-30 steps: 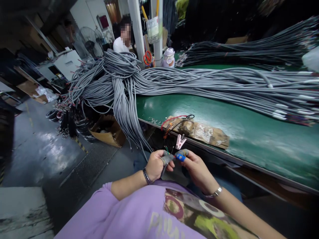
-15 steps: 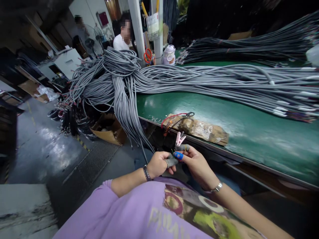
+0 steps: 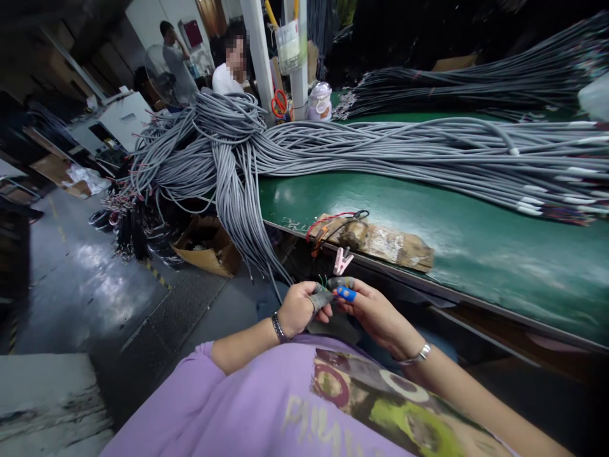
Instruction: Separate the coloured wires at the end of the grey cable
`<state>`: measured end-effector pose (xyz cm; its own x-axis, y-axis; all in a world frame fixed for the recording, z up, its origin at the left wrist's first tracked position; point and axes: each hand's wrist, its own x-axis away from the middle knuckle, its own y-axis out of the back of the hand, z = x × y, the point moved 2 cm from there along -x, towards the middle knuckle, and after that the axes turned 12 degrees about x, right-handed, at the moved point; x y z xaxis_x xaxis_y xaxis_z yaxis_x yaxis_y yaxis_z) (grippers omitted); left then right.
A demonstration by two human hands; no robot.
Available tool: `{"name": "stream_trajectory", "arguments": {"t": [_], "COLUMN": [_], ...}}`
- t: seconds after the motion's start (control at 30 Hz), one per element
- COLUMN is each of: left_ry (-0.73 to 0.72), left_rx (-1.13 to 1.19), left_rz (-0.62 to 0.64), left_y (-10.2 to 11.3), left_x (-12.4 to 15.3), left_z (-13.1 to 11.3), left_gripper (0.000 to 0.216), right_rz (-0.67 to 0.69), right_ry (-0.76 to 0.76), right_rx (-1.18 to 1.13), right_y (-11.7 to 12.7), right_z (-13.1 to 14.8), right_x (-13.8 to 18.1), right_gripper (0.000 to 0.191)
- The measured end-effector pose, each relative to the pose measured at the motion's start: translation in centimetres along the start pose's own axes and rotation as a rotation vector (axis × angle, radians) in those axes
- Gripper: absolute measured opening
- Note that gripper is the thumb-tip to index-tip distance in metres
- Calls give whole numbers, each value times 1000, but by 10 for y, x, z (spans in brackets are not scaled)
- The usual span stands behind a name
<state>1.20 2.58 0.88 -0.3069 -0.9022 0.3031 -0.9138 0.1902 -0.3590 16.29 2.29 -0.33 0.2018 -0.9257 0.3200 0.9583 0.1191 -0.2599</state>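
Note:
Thin green wires (image 3: 324,280) stick up from the fingers of my left hand (image 3: 297,310), which is closed in a pinch on them. Grey finger covers wrap that hand's thumb area. My right hand (image 3: 375,314) is pinched close beside it, blue tape around its thumb and a grey cover on the index finger; what lies between those fingertips is too small to make out. Just beyond the hands is a pink clothespin (image 3: 342,261) by the bench edge. Loose grey cable ends (image 3: 278,270) hang down near my left hand.
A taped wooden board (image 3: 394,246) with red and black leads lies along the edge of the green bench (image 3: 476,254). A large bundle of grey cables (image 3: 333,149) crosses the bench. Behind are black cables (image 3: 457,92), scissors (image 3: 279,103), and two people. A cardboard box (image 3: 204,247) stands below left.
The green wires now show more clearly above my left fingers. My right fingertips have shifted slightly away from the clothespin. A person in the background has raised an arm to the head.

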Motion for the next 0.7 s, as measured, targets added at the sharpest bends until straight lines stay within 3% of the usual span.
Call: {"name": "stream_trajectory", "arguments": {"t": [0.43,0.6,0.7], "left_ry": [-59,12,-19], "left_rx": [10,-93,-82], "left_rz": [-74,58,49], "left_y": [1,1,1], "left_x": [-3,-5,-5], "left_z": [6,10,10], "left_gripper": [37,40,40], "right_rz": [-121,-139,-171], "right_ry": [76,102,109], "right_rx": [102,149,153], "right_y": [-5,-4,-5], "right_z": [0,0,-2], "right_x": [-1,-4,-5], "right_gripper": [32,23,21]}}
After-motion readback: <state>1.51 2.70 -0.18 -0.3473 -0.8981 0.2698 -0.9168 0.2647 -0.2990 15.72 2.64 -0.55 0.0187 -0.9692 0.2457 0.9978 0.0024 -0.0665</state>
